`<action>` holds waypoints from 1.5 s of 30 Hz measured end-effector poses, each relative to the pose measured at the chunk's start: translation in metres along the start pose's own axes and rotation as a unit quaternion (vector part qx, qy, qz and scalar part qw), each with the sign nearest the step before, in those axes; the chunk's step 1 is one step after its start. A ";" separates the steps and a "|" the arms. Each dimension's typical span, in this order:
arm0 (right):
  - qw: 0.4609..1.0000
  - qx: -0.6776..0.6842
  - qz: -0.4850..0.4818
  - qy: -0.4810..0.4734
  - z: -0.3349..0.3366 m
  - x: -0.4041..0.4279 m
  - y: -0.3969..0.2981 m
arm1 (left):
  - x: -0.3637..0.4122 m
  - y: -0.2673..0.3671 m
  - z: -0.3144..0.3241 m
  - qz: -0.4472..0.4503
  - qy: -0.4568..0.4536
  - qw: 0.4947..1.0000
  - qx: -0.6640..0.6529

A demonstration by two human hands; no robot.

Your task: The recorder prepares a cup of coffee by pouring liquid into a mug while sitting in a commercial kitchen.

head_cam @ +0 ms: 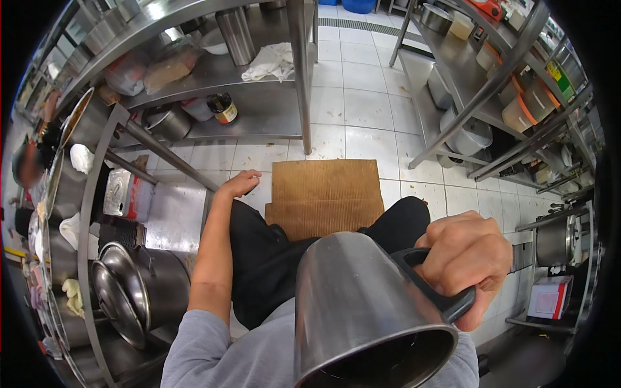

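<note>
Close to the camera is a stainless steel mug (pixel 359 300), tilted with its mouth towards me and the bottom of the view. My right hand (pixel 465 262) grips its black handle (pixel 436 291). The mug's inside is dark, so its contents are hard to make out. My left hand (pixel 240 183) rests at my left knee, in dark trousers (pixel 262 252). A small dark thing (pixel 251 190) shows under its fingers; what it is, and whether the hand holds it, is unclear. Between my knees a piece of brown corrugated cardboard (pixel 325 196) lies on the tiled floor.
A large steel pot (pixel 167 286) with a lid (pixel 119 303) stands low on my left. Steel shelving (pixel 208 80) rises ahead left, another metal rack (pixel 451 82) with tubs ahead right. A white-and-red box (pixel 550 298) sits at right. Another person (pixel 31 167) appears at the left rim.
</note>
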State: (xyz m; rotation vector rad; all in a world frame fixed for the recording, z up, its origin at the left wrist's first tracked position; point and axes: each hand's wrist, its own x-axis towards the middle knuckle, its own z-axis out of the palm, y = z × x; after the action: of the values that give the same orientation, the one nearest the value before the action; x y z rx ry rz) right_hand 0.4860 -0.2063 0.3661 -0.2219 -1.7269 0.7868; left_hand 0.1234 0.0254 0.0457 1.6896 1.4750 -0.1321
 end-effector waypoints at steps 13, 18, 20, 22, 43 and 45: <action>1.000 -0.010 0.000 -0.002 0.011 0.006 -0.011 | -0.005 -0.006 0.003 0.022 -0.002 1.000 -0.015; 0.998 -0.041 -0.015 -0.046 0.008 0.008 -0.014 | -0.002 -0.005 0.006 0.041 0.022 0.999 -0.003; 0.998 -0.052 -0.014 -0.039 0.010 0.009 -0.016 | 0.001 -0.006 0.007 0.039 0.024 0.999 0.000; 0.998 -0.061 -0.014 -0.032 0.012 0.008 -0.013 | -0.002 -0.006 0.005 0.030 0.019 0.999 -0.003; 0.991 -0.122 -0.030 0.042 0.032 0.027 -0.017 | 0.002 -0.011 0.005 0.055 0.022 0.998 0.006; 0.990 -0.125 -0.060 0.028 0.032 0.029 -0.015 | 0.002 -0.011 0.003 0.039 0.010 0.999 -0.001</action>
State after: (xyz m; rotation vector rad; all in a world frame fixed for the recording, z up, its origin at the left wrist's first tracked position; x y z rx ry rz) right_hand 0.4518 -0.2151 0.3946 -0.3043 -1.7662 0.4704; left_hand 0.1155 0.0240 0.0370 1.7482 1.4215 -0.0722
